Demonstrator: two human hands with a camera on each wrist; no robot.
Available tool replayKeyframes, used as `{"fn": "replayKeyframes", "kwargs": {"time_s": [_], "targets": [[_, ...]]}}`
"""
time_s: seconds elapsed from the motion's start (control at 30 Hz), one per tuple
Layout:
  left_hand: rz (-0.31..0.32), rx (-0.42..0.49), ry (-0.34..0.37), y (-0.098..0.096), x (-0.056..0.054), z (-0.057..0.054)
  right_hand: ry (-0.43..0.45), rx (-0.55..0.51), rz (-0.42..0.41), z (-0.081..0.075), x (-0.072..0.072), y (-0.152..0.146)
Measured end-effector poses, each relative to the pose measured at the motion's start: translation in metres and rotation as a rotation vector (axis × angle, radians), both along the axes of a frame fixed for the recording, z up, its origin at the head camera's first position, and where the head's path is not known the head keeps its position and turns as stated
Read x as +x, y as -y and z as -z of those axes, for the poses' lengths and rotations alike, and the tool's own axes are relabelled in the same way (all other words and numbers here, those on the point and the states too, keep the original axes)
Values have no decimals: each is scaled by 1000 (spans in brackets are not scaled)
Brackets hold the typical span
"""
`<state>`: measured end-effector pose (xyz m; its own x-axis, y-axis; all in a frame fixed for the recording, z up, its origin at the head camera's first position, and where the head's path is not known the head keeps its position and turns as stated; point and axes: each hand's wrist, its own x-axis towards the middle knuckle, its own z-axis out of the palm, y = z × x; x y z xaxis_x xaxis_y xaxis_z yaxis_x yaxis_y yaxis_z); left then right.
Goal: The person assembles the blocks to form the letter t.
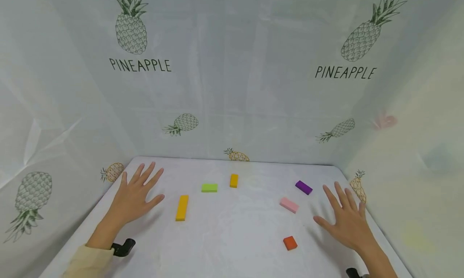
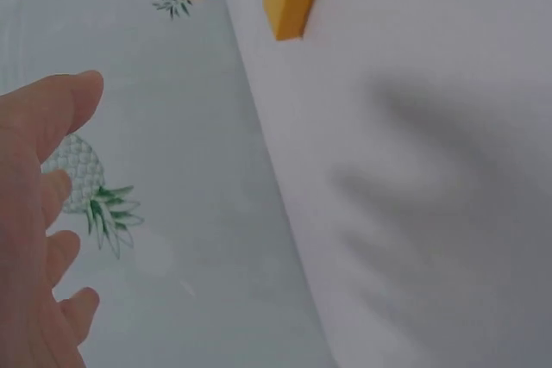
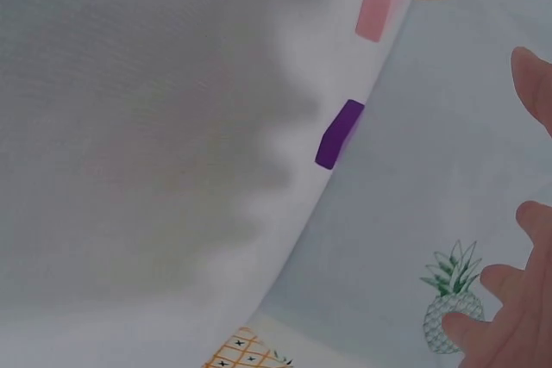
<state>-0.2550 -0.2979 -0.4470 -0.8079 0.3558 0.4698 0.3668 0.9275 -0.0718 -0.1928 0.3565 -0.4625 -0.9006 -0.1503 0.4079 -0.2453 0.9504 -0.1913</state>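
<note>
Fingers spread, my left hand (image 1: 133, 199) hovers over the left side of the white table, holding nothing. Nearest to it lies a long yellow block (image 1: 182, 208), also in the left wrist view. A green block (image 1: 209, 187) and a shorter yellow block (image 1: 234, 180) lie farther back. My right hand (image 1: 346, 221), fingers spread too and holding nothing, is above the table's right side, its shadow falling below. To its left are a purple block (image 1: 303, 187), a pink block (image 1: 288, 205) and, closer to me, a red-orange block (image 1: 290, 243).
The white table (image 1: 224, 245) is enclosed at the back and both sides by a pale curtain (image 1: 246, 92) printed with pineapples. A black wrist strap piece (image 1: 124, 247) shows by the left sleeve, another (image 1: 352, 272) by the right wrist.
</note>
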Motion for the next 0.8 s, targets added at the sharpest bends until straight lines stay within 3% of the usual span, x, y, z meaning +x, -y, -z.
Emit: {"fn": "replayKeyframes", "kwargs": {"time_s": [0.4,0.8], "targets": [[71,41,59,-35,-18,-10,28,-32,-44,-3,-11,10],[120,80,126,-62,-31,-1,68,-47,-53,-7,-27,20]]}}
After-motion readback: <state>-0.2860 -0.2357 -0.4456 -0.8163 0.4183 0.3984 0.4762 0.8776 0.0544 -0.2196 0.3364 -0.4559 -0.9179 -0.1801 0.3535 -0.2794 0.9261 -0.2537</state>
